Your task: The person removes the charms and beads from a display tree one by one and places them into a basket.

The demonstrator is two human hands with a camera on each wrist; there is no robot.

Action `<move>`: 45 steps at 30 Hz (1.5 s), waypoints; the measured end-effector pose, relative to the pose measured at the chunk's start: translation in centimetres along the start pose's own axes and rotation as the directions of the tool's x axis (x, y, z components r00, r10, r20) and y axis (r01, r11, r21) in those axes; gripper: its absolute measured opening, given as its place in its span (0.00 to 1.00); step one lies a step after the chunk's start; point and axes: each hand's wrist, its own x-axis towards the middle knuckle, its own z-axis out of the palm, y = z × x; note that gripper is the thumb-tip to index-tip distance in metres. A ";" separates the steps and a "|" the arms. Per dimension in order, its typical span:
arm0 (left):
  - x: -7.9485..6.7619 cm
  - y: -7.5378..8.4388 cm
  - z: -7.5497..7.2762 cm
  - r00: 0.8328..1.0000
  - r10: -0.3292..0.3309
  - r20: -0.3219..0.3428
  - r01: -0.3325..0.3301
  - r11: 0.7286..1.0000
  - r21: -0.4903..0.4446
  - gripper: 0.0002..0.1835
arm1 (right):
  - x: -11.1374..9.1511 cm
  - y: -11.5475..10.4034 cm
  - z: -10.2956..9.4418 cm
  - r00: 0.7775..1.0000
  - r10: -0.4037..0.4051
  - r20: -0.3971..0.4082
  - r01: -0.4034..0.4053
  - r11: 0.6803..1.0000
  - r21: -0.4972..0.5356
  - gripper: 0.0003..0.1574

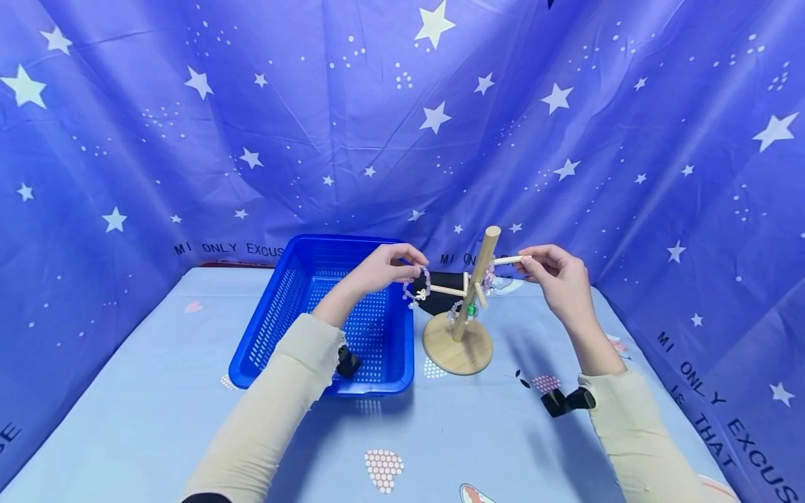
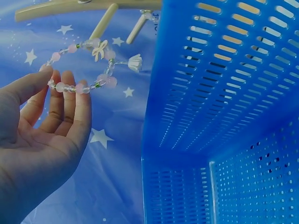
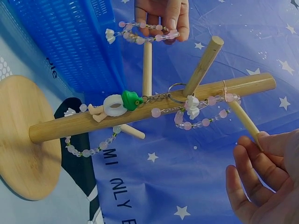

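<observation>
My left hand [image 1: 388,270] pinches a bracelet [image 2: 79,87] of pink and clear beads with a bow and a white flower charm. That bracelet is beside the tip of a left-hand peg [image 1: 448,290] on a wooden stand [image 1: 479,279]. With thumb and fingertips, my right hand [image 1: 560,283] pinches the end of an upper right peg [image 1: 508,260]. In the right wrist view, a pink beaded bracelet [image 3: 187,125] hangs around that peg near the post. A keychain with a green-topped figure [image 3: 132,100] and another beaded bracelet [image 3: 86,152] also hang on the stand.
A blue perforated basket [image 1: 409,349] stands left of the stand, under my left forearm. Behind the stand lies something black [image 1: 440,303] on the light blue tablecloth [image 1: 440,433]. A star-printed blue curtain [image 1: 352,140] surrounds the table at back and sides.
</observation>
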 end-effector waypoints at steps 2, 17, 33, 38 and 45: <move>0.0 0.0 -0.2 1.000 0.004 -0.016 -0.004 1.000 -0.004 0.11 | 0.0 0.0 0.0 1.000 -0.003 0.000 0.003 1.000 -0.001 0.17; 0.3 0.0 -1.2 0.993 0.039 -0.111 -0.044 0.998 -0.046 0.14 | 0.1 0.1 -0.3 1.000 -0.009 -0.009 0.009 1.000 -0.007 0.18; 0.7 -1.3 -2.3 0.979 -0.019 -0.205 -0.010 0.990 -0.137 0.15 | 0.3 0.0 -0.2 1.000 -0.012 -0.005 0.012 1.000 0.002 0.18; 0.6 -1.6 -2.4 0.971 -0.051 -0.232 0.008 0.984 -0.180 0.16 | 0.4 0.0 -0.2 1.000 -0.017 -0.006 0.017 1.000 0.024 0.18; 0.7 -2.8 -2.5 0.963 -0.091 -0.253 0.033 0.974 -0.223 0.16 | 0.0 0.1 -0.1 1.000 -0.005 0.011 0.005 0.999 0.034 0.18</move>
